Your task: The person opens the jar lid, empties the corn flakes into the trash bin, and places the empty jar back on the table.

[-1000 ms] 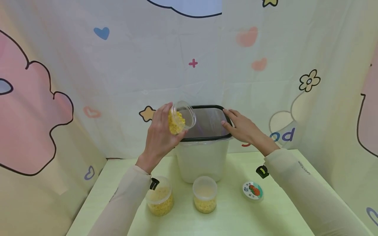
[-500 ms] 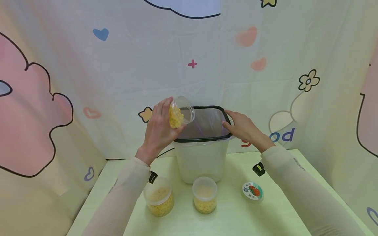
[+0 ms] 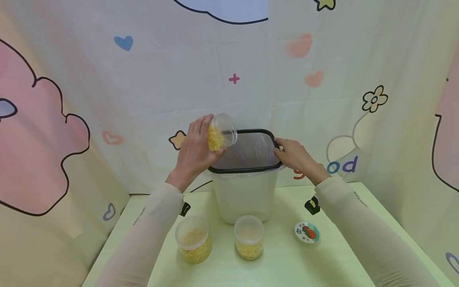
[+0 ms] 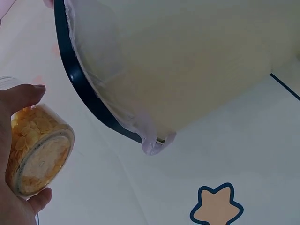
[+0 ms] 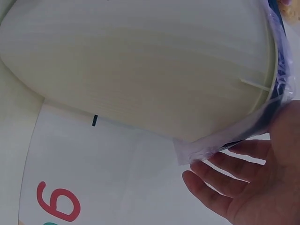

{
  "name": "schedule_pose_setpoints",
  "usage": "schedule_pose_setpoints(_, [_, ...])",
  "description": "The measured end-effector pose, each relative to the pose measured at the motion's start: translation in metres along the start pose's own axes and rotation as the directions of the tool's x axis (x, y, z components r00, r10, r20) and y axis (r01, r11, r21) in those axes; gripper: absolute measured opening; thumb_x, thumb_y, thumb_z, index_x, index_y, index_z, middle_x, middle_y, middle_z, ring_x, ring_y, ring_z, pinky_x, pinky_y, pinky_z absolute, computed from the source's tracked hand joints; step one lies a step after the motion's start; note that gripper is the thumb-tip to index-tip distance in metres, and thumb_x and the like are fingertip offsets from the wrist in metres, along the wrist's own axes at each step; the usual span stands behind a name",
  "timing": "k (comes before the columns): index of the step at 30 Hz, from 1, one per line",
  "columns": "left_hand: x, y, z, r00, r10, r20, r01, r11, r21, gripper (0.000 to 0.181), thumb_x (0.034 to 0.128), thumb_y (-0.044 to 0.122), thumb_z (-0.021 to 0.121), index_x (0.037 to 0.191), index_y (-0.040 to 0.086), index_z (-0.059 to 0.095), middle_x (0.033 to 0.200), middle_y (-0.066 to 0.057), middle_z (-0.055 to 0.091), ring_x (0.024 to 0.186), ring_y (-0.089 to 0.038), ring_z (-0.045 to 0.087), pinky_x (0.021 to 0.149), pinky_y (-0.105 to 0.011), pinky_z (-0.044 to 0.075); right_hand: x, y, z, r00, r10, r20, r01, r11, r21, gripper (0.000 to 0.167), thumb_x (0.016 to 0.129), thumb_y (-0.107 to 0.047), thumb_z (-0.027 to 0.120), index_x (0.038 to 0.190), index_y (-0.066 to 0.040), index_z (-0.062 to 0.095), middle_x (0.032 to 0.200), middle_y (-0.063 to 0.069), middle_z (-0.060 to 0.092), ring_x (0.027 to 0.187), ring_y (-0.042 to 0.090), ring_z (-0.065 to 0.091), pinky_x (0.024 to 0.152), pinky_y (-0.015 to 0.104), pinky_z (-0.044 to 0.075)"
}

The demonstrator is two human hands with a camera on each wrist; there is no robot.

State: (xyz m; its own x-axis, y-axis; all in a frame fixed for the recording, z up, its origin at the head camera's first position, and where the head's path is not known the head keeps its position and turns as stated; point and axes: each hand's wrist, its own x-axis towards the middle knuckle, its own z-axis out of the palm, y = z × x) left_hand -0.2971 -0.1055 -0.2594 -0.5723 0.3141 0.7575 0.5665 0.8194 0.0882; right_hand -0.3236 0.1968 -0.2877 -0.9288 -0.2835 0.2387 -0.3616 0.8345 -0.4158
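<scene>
Left grip [image 3: 195, 149] of mine closed round the jar [image 3: 226, 128], which lies tilted over the left side of the bin [image 3: 245, 195] with yellow flakes [image 3: 215, 139] inside, my right grip [image 3: 295, 153] pinching the bin's right rim near the worktop's [image 3: 283, 263] back edge.

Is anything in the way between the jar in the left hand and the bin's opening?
Nothing visible. The tilted jar in the left hand has its mouth turned toward the bin; the right hand grips the rim at right, out of the way.
</scene>
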Motion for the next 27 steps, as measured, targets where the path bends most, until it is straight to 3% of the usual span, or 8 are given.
schedule_pose_setpoints(16, [0.014, 0.001, 0.006, 0.997, 0.004, 0.077, -0.006, 1.0, 0.016, 0.097, 0.0732, 0.035, 0.085, 0.15, 0.01, 0.03, 0.145, -0.013, 0.045, 0.133, -0.03, 0.043, 0.102, -0.045, 0.05, 0.0, -0.002, 0.006, 1.0, 0.026, -0.006, -0.026, 1.0, -0.001, 0.05, 0.101, -0.016, 0.039, 0.148, 0.003, 0.038, 0.143, 0.027, 0.05, 0.124, 0.041, 0.056, 0.101, 0.053, 0.047])
schedule_pose_setpoints(24, [0.017, -0.002, 0.009, 0.989, 0.04, 0.146, -0.054, 0.994, 0.093, 0.097, 0.0762, 0.036, 0.083, 0.152, 0.012, 0.029, 0.148, -0.012, 0.042, 0.136, -0.03, 0.041, 0.109, -0.044, 0.045, 0.0, -0.003, 0.005, 0.999, 0.039, -0.003, -0.039, 0.999, -0.002, 0.051, 0.101, -0.016, 0.038, 0.148, 0.004, 0.037, 0.143, 0.028, 0.049, 0.118, 0.038, 0.059, 0.09, 0.046, 0.049])
schedule_pose_setpoints(27, [0.017, -0.002, 0.011, 0.985, 0.049, 0.167, -0.069, 0.991, 0.116, 0.096, 0.077, 0.037, 0.082, 0.153, 0.013, 0.029, 0.149, -0.012, 0.042, 0.137, -0.03, 0.041, 0.111, -0.043, 0.043, 0.0, -0.004, 0.005, 0.999, 0.042, -0.003, -0.042, 0.999, -0.003, 0.051, 0.101, -0.016, 0.038, 0.148, 0.004, 0.037, 0.143, 0.028, 0.049, 0.119, 0.039, 0.058, 0.092, 0.047, 0.049])
